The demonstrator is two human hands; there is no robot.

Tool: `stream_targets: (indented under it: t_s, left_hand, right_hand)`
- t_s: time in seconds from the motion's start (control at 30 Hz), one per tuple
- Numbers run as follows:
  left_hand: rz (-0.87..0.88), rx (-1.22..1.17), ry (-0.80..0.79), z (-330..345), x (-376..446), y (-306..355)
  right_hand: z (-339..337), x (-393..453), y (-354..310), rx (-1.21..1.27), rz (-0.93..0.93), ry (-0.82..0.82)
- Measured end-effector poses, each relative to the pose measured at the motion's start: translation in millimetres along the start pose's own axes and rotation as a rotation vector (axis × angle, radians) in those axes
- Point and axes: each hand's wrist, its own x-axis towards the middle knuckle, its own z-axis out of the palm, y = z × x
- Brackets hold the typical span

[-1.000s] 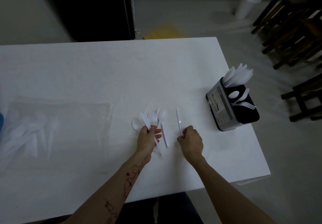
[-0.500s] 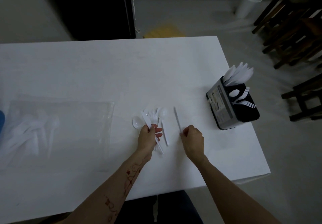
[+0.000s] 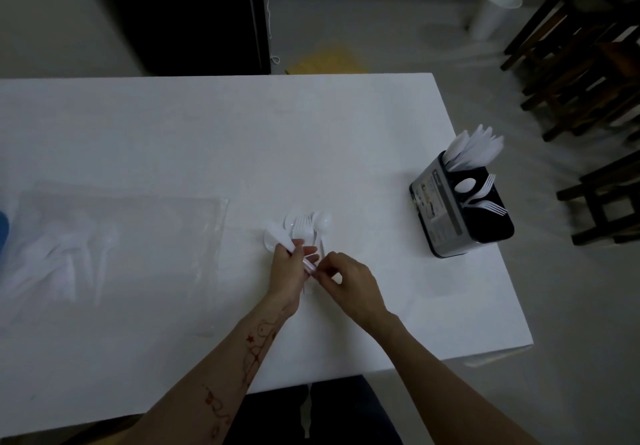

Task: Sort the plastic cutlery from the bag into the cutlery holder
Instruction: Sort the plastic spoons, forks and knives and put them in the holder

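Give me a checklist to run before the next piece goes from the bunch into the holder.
1. Left hand grips the cutlery bunch: ok.
2. Right hand has a firm grip on one piece at the bunch's handle end: cannot tell, fingers hide it.
3. Which type that piece is: cannot tell.
4. Cutlery holder upright on the table, open top visible: ok.
5. Holder compartments sorted, knives at the back, forks at the front: ok.
6. Path from hands to holder is bare tabletop: ok.

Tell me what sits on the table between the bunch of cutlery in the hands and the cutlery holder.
Nothing visible. The left hand grips the cutlery bunch, the right hand pinches its handle end, and only bare table lies between it and the cutlery holder.
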Motion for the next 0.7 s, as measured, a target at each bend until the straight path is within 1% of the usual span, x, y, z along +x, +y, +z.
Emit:
stream_targets:
  t_s: [0.07, 0.13, 0.2, 0.27, 0.33, 0.43, 0.53, 0.63, 0.7]
  left_hand:
    - [0.038, 0.017, 0.089, -6, 2, 0]
    - [0.055, 0.0, 0.156, -14, 4, 1]
    - [0.06, -0.008, 0.189, -23, 5, 0]
    - [0.057, -0.01, 0.199, -32, 6, -2]
    - [0.057, -0.016, 0.195, -38, 8, -5]
    - [0.057, -0.005, 0.189, -42, 10, -6]
    - [0.048, 0.0, 0.18, -41, 10, -8]
    - [0.052, 0.016, 0.171, -39, 10, -11]
    - [0.057, 0.019, 0.171, -39, 10, -11]
  right_hand:
    - [4, 4, -1, 0.0, 0.085, 0.072]
    - [9, 12, -4, -0.047, 0.22, 0.119]
    - [14, 20, -6, -0.089, 0.345, 0.073]
    - [18, 26, -8, -0.095, 0.407, 0.022]
    - [19, 29, -5, -0.058, 0.441, 0.026]
    - [12, 28, 5, -0.005, 0.5, 0.09]
    - [3, 24, 15, -0.005, 0.543, 0.119]
    - [1, 21, 11, -0.088, 0.521, 0.178]
    - [5, 22, 2, -0.159, 0.456, 0.188]
